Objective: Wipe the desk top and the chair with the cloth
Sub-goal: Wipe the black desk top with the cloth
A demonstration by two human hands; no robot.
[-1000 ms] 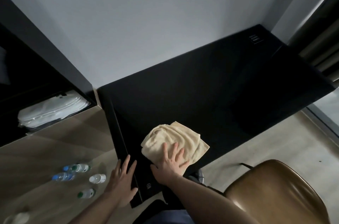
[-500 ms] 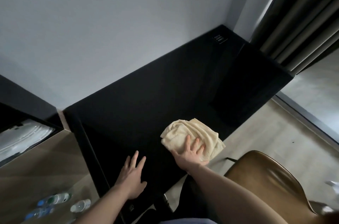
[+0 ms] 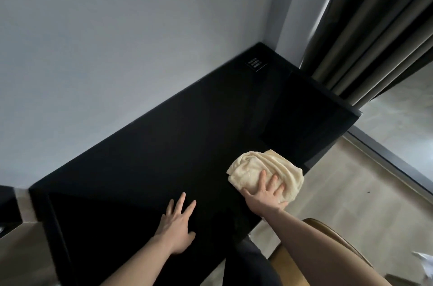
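While the cloth sits on the desk, these lines give the state of the job:

Cloth: the cream cloth [image 3: 266, 172] lies bunched on the black desk top [image 3: 178, 145], close to the front edge and toward its right part.

Right hand: the right hand [image 3: 266, 194] presses down on the cloth with fingers spread and nearly straight, flat on it, not curled round it.

Left hand: the left hand [image 3: 177, 223] rests palm down on the bare desk top, fingers spread, holding nothing; it looks like a brace.

Step in hand: judged to be wiping the desk top, at the near right stretch.

Done: hard to say; the dark surface shows no streaks or damp marks, so which parts are already wiped cannot be told.

Left on the desk: likely the far strip along the wall [image 3: 117, 39] and the corner near the small label [image 3: 256, 64], well apart from the cloth.

Left overall: the chair [image 3: 328, 232], seen at the lower right beside the right forearm, has no cloth on it and appears not yet wiped.
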